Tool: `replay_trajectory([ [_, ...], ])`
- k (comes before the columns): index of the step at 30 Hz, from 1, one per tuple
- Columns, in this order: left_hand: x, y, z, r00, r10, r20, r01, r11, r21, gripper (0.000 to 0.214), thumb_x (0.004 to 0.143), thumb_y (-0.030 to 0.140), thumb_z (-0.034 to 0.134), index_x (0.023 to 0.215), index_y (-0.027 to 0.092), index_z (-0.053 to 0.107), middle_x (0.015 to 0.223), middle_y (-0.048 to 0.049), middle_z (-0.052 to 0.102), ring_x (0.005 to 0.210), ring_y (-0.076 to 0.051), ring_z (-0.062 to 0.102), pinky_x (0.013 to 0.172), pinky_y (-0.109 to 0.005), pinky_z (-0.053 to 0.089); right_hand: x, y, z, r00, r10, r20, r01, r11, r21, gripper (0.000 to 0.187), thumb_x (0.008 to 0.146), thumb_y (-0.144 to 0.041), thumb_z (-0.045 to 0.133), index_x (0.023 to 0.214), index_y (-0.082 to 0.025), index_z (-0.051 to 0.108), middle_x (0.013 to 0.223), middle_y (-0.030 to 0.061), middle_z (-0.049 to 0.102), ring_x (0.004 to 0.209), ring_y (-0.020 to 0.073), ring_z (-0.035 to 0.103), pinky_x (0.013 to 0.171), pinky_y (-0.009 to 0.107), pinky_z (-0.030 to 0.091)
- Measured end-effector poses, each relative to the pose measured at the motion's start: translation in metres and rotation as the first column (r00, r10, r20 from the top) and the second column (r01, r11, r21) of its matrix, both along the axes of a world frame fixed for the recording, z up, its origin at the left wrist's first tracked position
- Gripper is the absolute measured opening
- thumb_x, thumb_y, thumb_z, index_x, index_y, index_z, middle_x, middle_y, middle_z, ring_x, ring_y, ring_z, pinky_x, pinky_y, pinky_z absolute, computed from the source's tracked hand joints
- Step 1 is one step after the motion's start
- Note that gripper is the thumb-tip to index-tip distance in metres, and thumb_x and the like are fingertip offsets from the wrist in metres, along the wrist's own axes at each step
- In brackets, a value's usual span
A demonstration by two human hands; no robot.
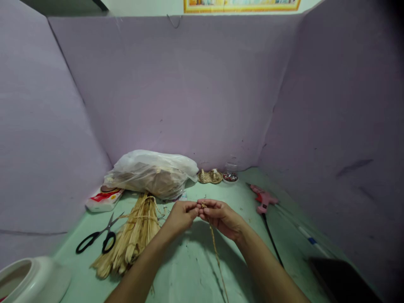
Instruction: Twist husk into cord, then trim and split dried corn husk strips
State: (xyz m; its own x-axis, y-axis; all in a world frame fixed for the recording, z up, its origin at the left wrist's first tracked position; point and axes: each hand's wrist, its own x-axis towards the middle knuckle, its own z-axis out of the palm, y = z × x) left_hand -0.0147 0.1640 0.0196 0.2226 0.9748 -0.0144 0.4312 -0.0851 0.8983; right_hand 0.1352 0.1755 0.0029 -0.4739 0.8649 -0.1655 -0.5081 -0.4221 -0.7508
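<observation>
Nearest to us, at the left edge of the green table, stands one white pot, mouth up and out of the way of our arms; at the right edge lies one dark slab, too dim to identify.

Between our forearms one thin twisted cord runs from the near edge up to our fingers; its upper end is at mid-table, raised a little, and the rest trails back toward us, which keeps it clear of the other things.

Our two hands meet over that end; the left hand pinches it with closed fingertips, and the right hand is curled shut on it just beside, so the short tip is held from both sides and cannot slip.

Left of the hands lies one bundle of dry strips, tied around the middle so it holds together; beside it, one pair of scissors, blades parted, within reach of the left hand.

Right of the hands, one pink glue gun lies flat, its cable leading toward us.

Farther back: one red packet; one plastic bag of more dry stuff; what look like two woven pieces; one small dish, all pushed against the purple wall.
</observation>
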Motion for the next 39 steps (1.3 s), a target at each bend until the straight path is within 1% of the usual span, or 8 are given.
replay_trajectory([
  [7, -0.002, 0.002, -0.010, 0.982, 0.170, -0.079, -0.161, 0.980, 0.113, 0.016, 0.064, 0.024, 0.052, 0.059, 0.012, 0.063, 0.052, 0.0010, 0.055, 0.051, -0.010, 0.044, 0.048, -0.020, 0.033, -0.007, -0.005, 0.001, 0.975, -0.118, 0.189, 0.102, 0.990, 0.094, 0.036, 0.049, -0.014, 0.077, 0.082, -0.014, 0.063, 0.074, 0.0015, 0.065, 0.063, 0.0111, 0.060, 0.060, 0.024, 0.049],
  [14, 0.001, -0.006, -0.002, 0.957, 0.190, -0.218, -0.152, 0.971, 0.183, 0.017, 0.065, 0.022, 0.048, 0.056, 0.015, 0.060, 0.054, 0.0003, 0.056, 0.054, -0.012, 0.047, 0.052, -0.022, 0.032, -0.011, -0.006, 0.003, 0.957, -0.171, 0.233, 0.143, 0.981, 0.134, 0.037, 0.047, -0.017, 0.076, 0.081, -0.015, 0.064, 0.067, -0.0020, 0.059, 0.055, 0.0081, 0.054, 0.053, 0.023, 0.047],
  [23, 0.005, -0.019, 0.013, 0.838, 0.090, -0.539, 0.019, 0.981, 0.193, 0.022, 0.065, 0.018, 0.045, 0.061, 0.018, 0.067, 0.057, -0.0035, 0.063, 0.055, -0.014, 0.052, 0.051, -0.023, 0.029, -0.014, -0.005, 0.000, 0.955, -0.290, 0.056, 0.295, 0.949, -0.111, 0.041, 0.048, -0.009, 0.073, 0.083, -0.017, 0.053, 0.062, -0.0033, 0.057, 0.046, 0.0045, 0.048, 0.032, 0.011, 0.028],
  [29, -0.011, -0.016, 0.026, 0.784, 0.055, -0.618, 0.006, 0.995, 0.097, 0.020, 0.061, 0.019, 0.048, 0.061, 0.019, 0.068, 0.058, -0.0045, 0.064, 0.057, -0.016, 0.054, 0.050, -0.024, 0.029, 0.009, 0.010, 0.001, 0.930, -0.364, 0.055, 0.368, 0.920, -0.138, 0.030, 0.055, -0.003, 0.066, 0.076, -0.018, 0.051, 0.055, -0.0051, 0.052, 0.045, 0.0036, 0.048, 0.034, 0.009, 0.031],
  [31, -0.023, -0.011, 0.030, 0.764, 0.177, -0.621, -0.098, 0.982, 0.159, 0.021, 0.065, 0.021, 0.047, 0.063, 0.019, 0.067, 0.063, -0.0052, 0.066, 0.060, -0.017, 0.056, 0.052, -0.024, 0.031, 0.017, 0.010, 0.002, 0.948, -0.304, 0.093, 0.314, 0.941, -0.125, 0.027, 0.060, -0.007, 0.067, 0.082, -0.017, 0.055, 0.066, -0.0008, 0.060, 0.049, 0.0054, 0.054, 0.035, 0.010, 0.036],
  [34, -0.043, -0.003, 0.037, 0.680, 0.402, -0.613, -0.281, 0.916, 0.288, 0.023, 0.069, 0.026, 0.045, 0.069, 0.020, 0.066, 0.070, -0.0069, 0.067, 0.067, -0.020, 0.058, 0.055, -0.026, 0.034, 0.023, 0.006, 0.003, 0.978, 0.006, 0.208, 0.013, 0.996, -0.092, 0.029, 0.069, -0.023, 0.065, 0.095, -0.014, 0.058, 0.090, 0.0095, 0.066, 0.051, 0.0081, 0.058, 0.033, 0.013, 0.036],
  [36, -0.055, 0.000, 0.041, 0.597, 0.513, -0.617, -0.377, 0.858, 0.349, 0.024, 0.071, 0.029, 0.044, 0.073, 0.021, 0.066, 0.075, -0.0088, 0.068, 0.072, -0.023, 0.059, 0.057, -0.028, 0.035, 0.025, 0.003, 0.000, 0.942, 0.203, 0.266, -0.190, 0.979, -0.074, 0.032, 0.073, -0.031, 0.061, 0.098, -0.012, 0.059, 0.094, 0.0124, 0.066, 0.048, 0.0076, 0.058, 0.033, 0.013, 0.035],
  [39, -0.075, 0.001, 0.045, 0.452, 0.616, -0.646, -0.480, 0.778, 0.406, 0.026, 0.073, 0.030, 0.042, 0.077, 0.020, 0.065, 0.079, -0.0125, 0.067, 0.076, -0.029, 0.059, 0.057, -0.033, 0.036, 0.029, 0.003, -0.008, 0.918, 0.297, 0.264, -0.298, 0.954, -0.038, 0.033, 0.074, -0.034, 0.060, 0.096, -0.009, 0.062, 0.083, 0.0105, 0.068, 0.044, 0.0061, 0.055, 0.037, 0.015, 0.039],
])
